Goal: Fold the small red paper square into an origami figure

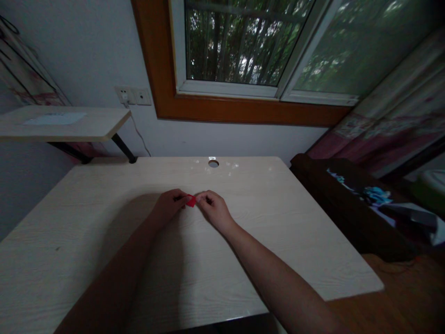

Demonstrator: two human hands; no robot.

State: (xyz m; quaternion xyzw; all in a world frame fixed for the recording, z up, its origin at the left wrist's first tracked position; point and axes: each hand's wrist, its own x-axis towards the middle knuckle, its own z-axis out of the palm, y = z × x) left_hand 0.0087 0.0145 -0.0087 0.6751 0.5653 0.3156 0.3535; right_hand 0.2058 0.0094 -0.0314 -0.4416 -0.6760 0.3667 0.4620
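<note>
A small red piece (191, 201), flat and angular like folded paper, is held between my two hands over the middle of the desk. My left hand (170, 203) pinches its left side between thumb and fingers. On the opposite side, the fingertips of my right hand (212, 205) are closed at its right edge. Part of the piece is hidden behind my left fingers, and its exact kind is too small to make out. Both forearms reach in from the bottom of the view.
The pale wood desk (278, 222) has a round cable hole (213, 163) near its back edge. A raised shelf (114, 125) on black legs stands at the back left, bearing a sheet of paper (55, 118). Right of the desk sits a dark brown cabinet (323, 185) with items on top.
</note>
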